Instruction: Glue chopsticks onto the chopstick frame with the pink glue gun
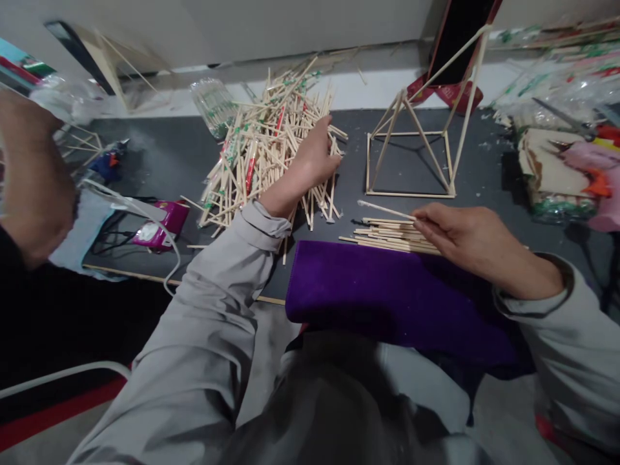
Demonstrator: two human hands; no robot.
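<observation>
My left hand (317, 155) reaches over the right side of a big loose pile of thin wooden sticks (264, 148); its thumb and fingers are apart, and some fingertips are hard to make out. Between the thumb and fingers of my right hand (460, 236) is one wooden stick (385, 208), its pale tip pointing left. Below that stick lies a small row of sticks (387, 240), beside a purple cloth (358, 284) at the table's front edge. A frame of joined sticks (411, 194) stands behind my right hand.
At the left are a pink device (162, 226) with cables, a blue glue gun (107, 165) and another person's arm (36, 174). A clear packet (213, 106) leans by the pile. At the far right, bagged sticks and a pink and orange tool (598, 174) crowd the dark table (349, 155).
</observation>
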